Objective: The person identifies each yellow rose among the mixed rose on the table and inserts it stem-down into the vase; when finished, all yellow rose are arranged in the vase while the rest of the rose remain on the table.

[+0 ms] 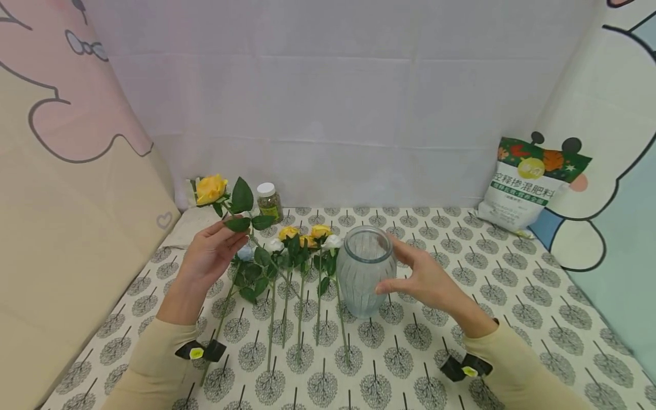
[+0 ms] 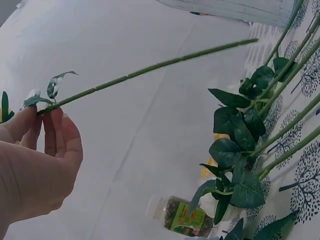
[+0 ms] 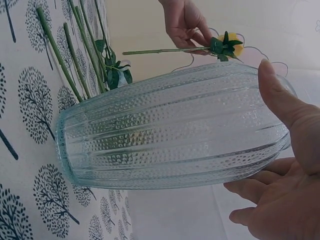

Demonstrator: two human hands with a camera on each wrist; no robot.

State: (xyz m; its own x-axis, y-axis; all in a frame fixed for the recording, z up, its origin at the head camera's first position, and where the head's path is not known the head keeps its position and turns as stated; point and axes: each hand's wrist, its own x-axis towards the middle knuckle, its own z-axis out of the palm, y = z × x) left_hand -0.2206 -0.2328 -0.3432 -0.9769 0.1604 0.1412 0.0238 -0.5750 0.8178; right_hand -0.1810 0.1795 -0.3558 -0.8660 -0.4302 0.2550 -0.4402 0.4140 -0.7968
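My left hand (image 1: 209,257) pinches the stem of a yellow rose (image 1: 211,189) just below the bloom, with fingertips and thumb among its green leaves. The rose is raised above the table, and its bare lower stem (image 2: 160,65) slants away from the fingers in the left wrist view. A clear ribbed glass vase (image 1: 366,279) stands upright near the middle of the table. My right hand (image 1: 427,279) grips it from the right side, thumb at the front and fingers behind. In the right wrist view the vase (image 3: 175,135) fills the middle, its textured wall between thumb and fingers.
Several roses, with yellow blooms (image 1: 321,230), white ones (image 1: 332,242) and a pale blue one (image 1: 245,253), lie left of the vase, stems toward me. Behind them is a white-lidded jar (image 1: 270,203). A fertilizer bag (image 1: 528,185) leans at the back right.
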